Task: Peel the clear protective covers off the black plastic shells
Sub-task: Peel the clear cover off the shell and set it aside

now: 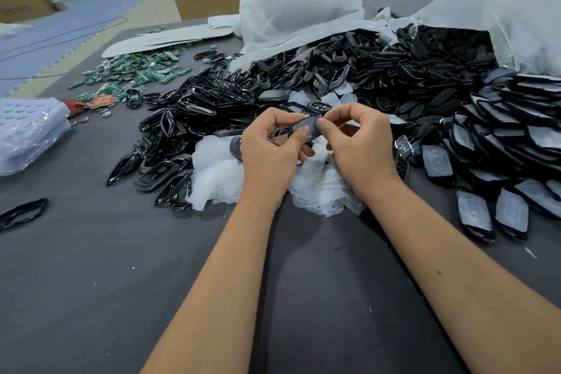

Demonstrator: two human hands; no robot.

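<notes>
both hands, left hand [270, 146] and right hand [358, 140], are pinching one light, stiff black plastic shell [308, 128]; its thin clear cover is probably best lifted at an edge.

Left hand [270, 155]: fingers curled, thumb and forefinger pinching. Right hand [361, 143]: same pinch, fingertips meeting the left's. Both bare forearms extended forward.

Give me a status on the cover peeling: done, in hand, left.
Done: a heap of peeled clear covers lies under the hands. In hand: left hand and right hand both pinch one black shell, cover seemingly still on. Left: many covered shells stacked at right.
</notes>
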